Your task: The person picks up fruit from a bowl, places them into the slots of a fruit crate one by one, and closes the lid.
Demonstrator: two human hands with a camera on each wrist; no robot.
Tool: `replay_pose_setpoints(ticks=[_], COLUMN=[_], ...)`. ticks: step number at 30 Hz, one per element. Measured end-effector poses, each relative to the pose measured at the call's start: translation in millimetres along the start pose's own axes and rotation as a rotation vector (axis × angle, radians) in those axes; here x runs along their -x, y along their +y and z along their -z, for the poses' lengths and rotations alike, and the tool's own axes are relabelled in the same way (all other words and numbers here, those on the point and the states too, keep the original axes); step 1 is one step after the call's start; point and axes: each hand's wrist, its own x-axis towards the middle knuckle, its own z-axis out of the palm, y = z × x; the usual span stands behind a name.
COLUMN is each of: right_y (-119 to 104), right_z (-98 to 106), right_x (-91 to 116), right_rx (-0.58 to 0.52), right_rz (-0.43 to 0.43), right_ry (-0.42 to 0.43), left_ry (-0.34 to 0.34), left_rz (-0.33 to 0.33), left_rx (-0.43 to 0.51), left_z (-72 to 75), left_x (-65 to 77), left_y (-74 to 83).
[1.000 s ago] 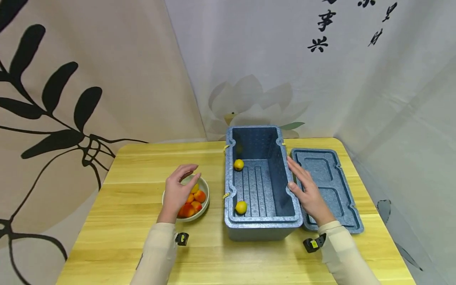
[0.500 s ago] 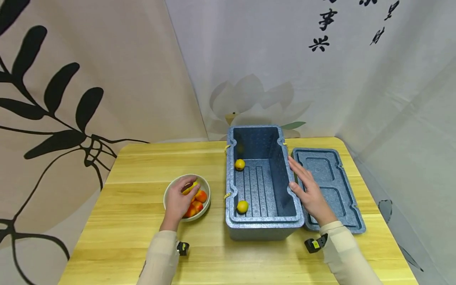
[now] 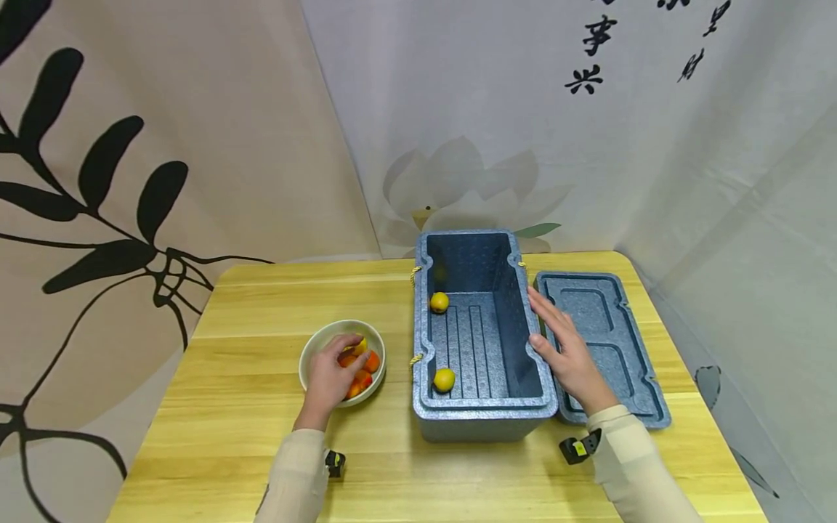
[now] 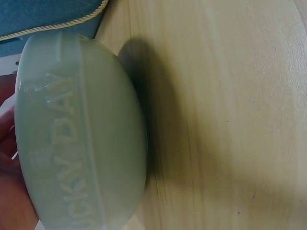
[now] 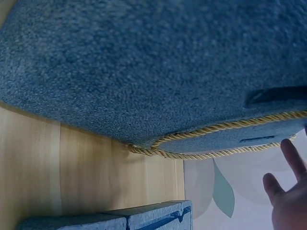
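Note:
My left hand (image 3: 330,374) reaches into the pale green bowl (image 3: 309,367), fingers and thumb bent about an orange-red fruit (image 3: 346,359); whether they pinch it is not clear. Several more orange-red fruits (image 3: 360,382) and a yellow one lie there. In the left wrist view the bowl's wall (image 4: 110,124) with raised lettering covers most of the hand. My right hand (image 3: 570,356) rests with extended fingers on the right rim of the speckled blue-grey foam box (image 3: 484,412). Inside that box lie two yellow, lemon-like fruits, one nearer (image 3: 444,380) and one farther back (image 3: 439,302).
The box's lid (image 3: 604,327) lies flat on the wooden table (image 3: 261,327), right of the box. A twisted gold cord (image 5: 216,128) runs along the box's side. Printed cloth (image 3: 261,145) hangs behind the table.
My left hand has come down from above the bowl into it, among the fruits. The right hand stays at the box rim, and the two yellow fruits in the box lie as before.

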Motion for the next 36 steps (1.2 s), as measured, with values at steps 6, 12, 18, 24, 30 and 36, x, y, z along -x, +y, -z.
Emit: replay_pose_setpoints(ticks=[6, 12, 18, 24, 30, 36], right_y=[7.5, -24.3, -35.6, -38.0, -27.7, 2.6], right_z=[0.4, 2.5, 4.0, 4.2, 3.5, 0.8], right_x=[0.0, -2.7, -4.2, -3.8, -2.9, -0.3], right_rx=[-0.002, -0.02, -0.028, -0.027, -0.019, -0.003], right_rz=[0.005, 0.003, -0.007, -0.016, -0.014, -0.001], right_ry=[-0.006, 0.008, -0.008, -0.017, -0.013, -0.007], left_ry=[-0.041, -0.09, -0.122, -0.176, -0.218, -0.256], left_rz=[0.032, 0.028, -0.013, 0.001, -0.019, -0.056], left_rx=[-0.039, -0.107, -0.153, -0.169, -0.245, -0.304], left_z=[-2.3, -3.4, -5.9, -8.7, -12.2, -12.6], left_x=[0.1, -0.5, 0.3, -0.2, -2.6, -3.5], left_y=[-1.0, 0.3, -2.1, -3.1, -1.5, 1.1])
